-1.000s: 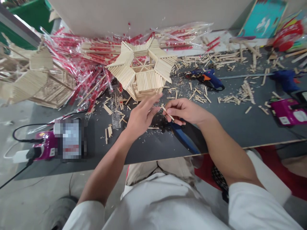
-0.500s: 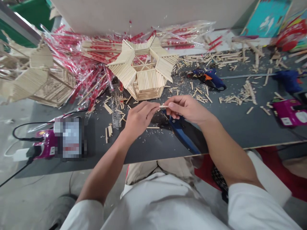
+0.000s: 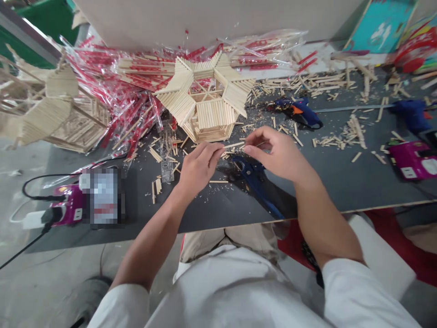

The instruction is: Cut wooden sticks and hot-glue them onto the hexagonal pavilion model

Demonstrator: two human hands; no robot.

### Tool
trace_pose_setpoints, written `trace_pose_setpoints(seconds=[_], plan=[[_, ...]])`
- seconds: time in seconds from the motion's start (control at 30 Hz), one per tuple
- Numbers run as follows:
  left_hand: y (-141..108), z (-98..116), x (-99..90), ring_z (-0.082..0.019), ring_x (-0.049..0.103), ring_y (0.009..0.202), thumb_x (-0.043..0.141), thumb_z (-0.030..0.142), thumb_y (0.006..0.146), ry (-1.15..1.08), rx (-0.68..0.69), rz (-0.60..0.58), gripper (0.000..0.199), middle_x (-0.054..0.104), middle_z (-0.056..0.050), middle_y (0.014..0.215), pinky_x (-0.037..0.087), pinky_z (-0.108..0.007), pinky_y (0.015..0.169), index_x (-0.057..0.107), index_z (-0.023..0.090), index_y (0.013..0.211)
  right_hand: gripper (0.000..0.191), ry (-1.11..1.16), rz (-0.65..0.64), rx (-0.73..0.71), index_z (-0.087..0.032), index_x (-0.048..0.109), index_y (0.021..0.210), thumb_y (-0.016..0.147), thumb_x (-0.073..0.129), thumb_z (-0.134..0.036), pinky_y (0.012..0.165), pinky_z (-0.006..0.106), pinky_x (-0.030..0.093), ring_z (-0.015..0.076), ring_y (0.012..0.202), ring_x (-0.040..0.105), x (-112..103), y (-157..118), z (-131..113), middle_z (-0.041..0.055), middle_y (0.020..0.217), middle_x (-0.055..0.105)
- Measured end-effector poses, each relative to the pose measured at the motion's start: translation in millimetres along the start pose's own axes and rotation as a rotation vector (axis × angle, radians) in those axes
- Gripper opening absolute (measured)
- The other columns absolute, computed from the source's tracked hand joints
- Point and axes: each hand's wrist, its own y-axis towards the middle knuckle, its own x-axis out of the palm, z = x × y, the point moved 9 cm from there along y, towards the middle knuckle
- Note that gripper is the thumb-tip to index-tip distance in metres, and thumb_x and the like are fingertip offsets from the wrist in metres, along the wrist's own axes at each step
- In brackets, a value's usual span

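The left hand (image 3: 200,166) pinches a short wooden stick (image 3: 234,146), its far end just beside the right hand (image 3: 278,152), whose fingers part narrowly above blue-handled cutters (image 3: 254,187).

Bright, even light, soft shadow under the right hand (image 3: 278,152), wide-angle bowing at edges.

Worn on the person's head, the one camera looked forward and down, over a white cotton shirt (image 3: 235,291), close above the left hand (image 3: 200,166) and right hand (image 3: 278,152) at the dark grey worktable's near edge (image 3: 225,222).
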Motion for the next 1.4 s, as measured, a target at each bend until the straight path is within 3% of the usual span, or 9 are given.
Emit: trace_pose_setpoints(seconds=[0.1, 0.2, 0.27, 0.4, 0.63, 0.87, 1.03, 1.2, 1.4], plan=[[0.2, -5.6, -0.6, -0.016, 0.075, 0.098, 0.058, 0.025, 0.109, 0.022, -0.035, -0.015, 0.016, 0.080, -0.007, 0.107, 0.058, -0.027, 0.086, 0.072, 0.019, 0.113, 0.045, -0.446, -0.012, -0.035, -0.020, 0.066, 0.124, 0.099, 0.068, -0.058, 0.108, 0.058, 0.054, 0.0381, 0.124, 0.066, -13.2, -34.9, -2.8, 0.0170, 0.127, 0.070], [-0.5, -7.4, 0.7, -0.016, 0.075, 0.097, 0.055, 0.027, 0.110, 0.028, -0.058, -0.038, 0.019, 0.079, -0.007, 0.106, 0.058, -0.026, 0.084, 0.072, 0.019, 0.112, 0.113, -0.695, -0.264, -0.011, -0.017, 0.038, 0.162, 0.075, 0.087, -0.069, 0.121, 0.067, 0.042, 0.0510, 0.153, 0.039, 4.8, -81.9, 16.0, 0.0261, 0.164, 0.042], [-1.3, -7.3, 2.1, -0.016, 0.074, 0.097, 0.054, 0.028, 0.110, 0.015, -0.071, -0.043, 0.020, 0.079, -0.007, 0.107, 0.058, -0.025, 0.084, 0.072, 0.019, 0.112, 0.133, -0.802, -0.341, -0.002, -0.017, 0.020, 0.170, 0.070, 0.092, -0.066, 0.126, 0.070, 0.035, 0.0526, 0.161, 0.023, 12.9, -106.2, 27.8, 0.0282, 0.173, 0.026], [-2.9, -9.7, 5.2, -0.016, 0.074, 0.097, 0.055, 0.030, 0.110, -0.007, -0.101, -0.039, 0.020, 0.079, -0.007, 0.106, 0.058, -0.026, 0.084, 0.073, 0.020, 0.111, 0.114, -0.875, -0.314, 0.073, -0.011, 0.011, 0.171, 0.090, 0.073, -0.062, 0.122, 0.065, 0.043, 0.0492, 0.162, 0.024, 8.8, -120.4, 39.1, 0.0299, 0.173, 0.026], [-3.8, -10.3, 5.2, -0.015, 0.073, 0.093, 0.056, 0.028, 0.109, -0.015, -0.107, -0.029, 0.019, 0.078, -0.006, 0.103, 0.056, -0.025, 0.082, 0.072, 0.019, 0.109, 0.058, -1.073, -0.261, 0.041, 0.001, 0.049, 0.147, 0.103, 0.049, -0.036, 0.100, 0.060, 0.055, 0.0478, 0.124, 0.060, -3.5, -116.0, 19.3, 0.0311, 0.136, 0.062], [-5.5, 1.2, 3.2, -0.014, 0.072, 0.088, 0.056, 0.029, 0.109, 0.004, -0.085, 0.005, 0.019, 0.077, -0.006, 0.100, 0.056, -0.025, 0.083, 0.072, 0.019, 0.110, 0.017, -0.763, -0.063, 0.359, -0.020, 0.055, 0.105, 0.103, 0.045, -0.034, 0.059, 0.040, 0.047, 0.0311, 0.066, 0.067, -13.6, -106.8, 14.8, 0.0113, 0.079, 0.068], [-5.6, 4.2, -0.6, -0.012, 0.072, 0.082, 0.059, 0.026, 0.108, 0.031, -0.063, 0.047, 0.015, 0.077, -0.004, 0.097, 0.054, -0.023, 0.079, 0.073, 0.019, 0.110, 0.020, -0.395, 0.005, 0.341, -0.023, 0.056, 0.115, 0.102, 0.051, -0.037, 0.069, 0.040, 0.053, 0.0313, 0.082, 0.071, 14.3, -102.7, 1.5, 0.0110, 0.096, 0.073], [-2.8, 8.4, -0.7, -0.012, 0.074, 0.084, 0.062, 0.023, 0.107, 0.005, -0.023, 0.047, 0.013, 0.079, -0.005, 0.096, 0.056, -0.021, 0.080, 0.074, 0.017, 0.107, 0.028, -0.270, 0.006, 0.291, -0.021, 0.056, 0.126, 0.104, 0.050, -0.037, 0.089, 0.043, 0.055, 0.0320, 0.107, 0.070, 39.3, -105.2, -15.1, 0.0143, 0.119, 0.071], [-1.5, 18.3, -1.0, -0.012, 0.074, 0.087, 0.063, 0.019, 0.105, -0.029, 0.039, 0.036, 0.010, 0.079, -0.005, 0.097, 0.056, -0.020, 0.081, 0.073, 0.017, 0.106, 0.032, -0.208, -0.001, 0.291, -0.019, 0.056, 0.130, 0.104, 0.050, -0.037, 0.094, 0.045, 0.055, 0.0317, 0.111, 0.070, 46.5, -100.7, -19.4, 0.0143, 0.121, 0.071]])
